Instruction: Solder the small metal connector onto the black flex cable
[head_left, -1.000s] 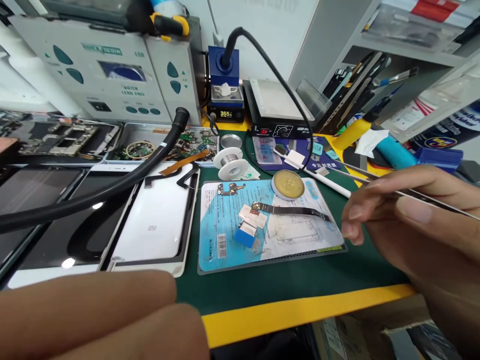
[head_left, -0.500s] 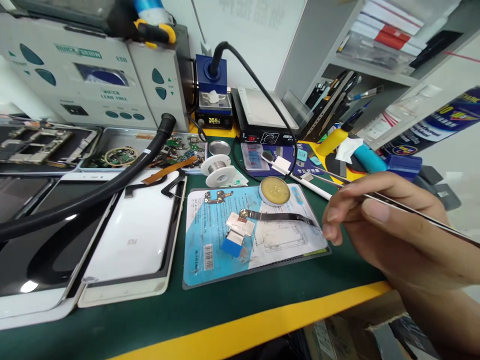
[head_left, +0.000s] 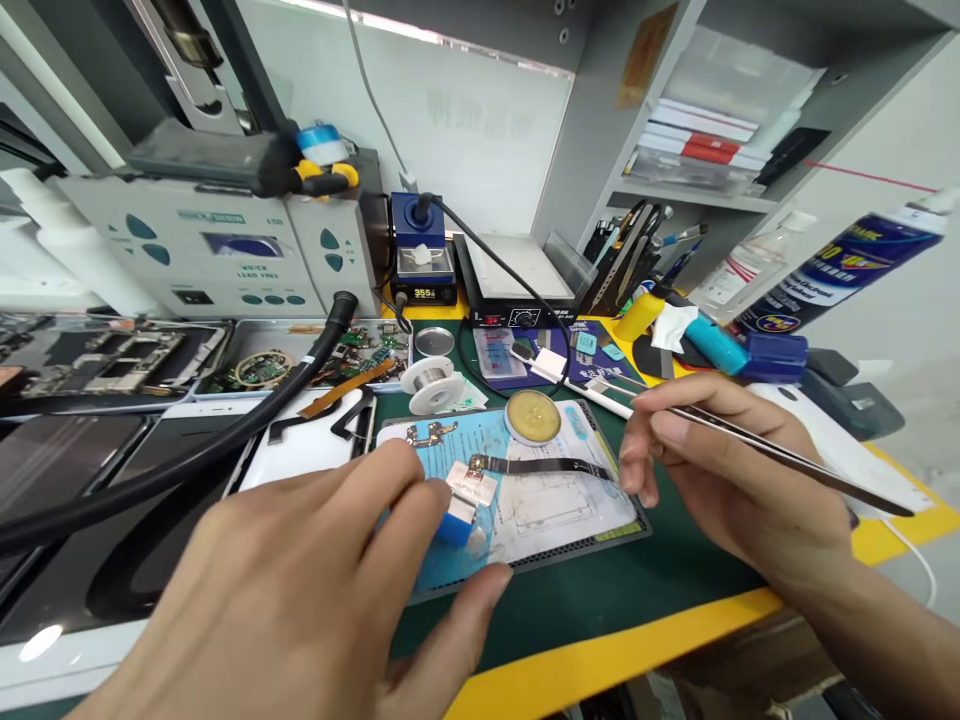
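My right hand (head_left: 720, 470) is closed on a pair of metal tweezers (head_left: 780, 453), whose tips point left over the bench. My left hand (head_left: 315, 570) hangs over the left part of the blue-and-white card (head_left: 540, 520), thumb apart from the curled fingers, with nothing seen in it. Just beyond its fingertips lies a metal block with a blue end (head_left: 459, 522). A black flex cable (head_left: 547, 466) runs right from a small connector resting on that block. At the card's upper left is a small circuit board (head_left: 433, 433). An open tin of yellowish paste (head_left: 532, 416) sits at the card's back edge.
A solder spool (head_left: 433, 385) stands behind the card. Farther back are a soldering station (head_left: 421, 260), a hot plate (head_left: 517, 265) and a grey rework station (head_left: 247, 255). A thick black hose (head_left: 300, 375) crosses several phones at left. A spray can (head_left: 840, 270) leans at right.
My left hand has come into view from the lower left, over the card. My right hand still holds the tweezers. The view has tilted upward.
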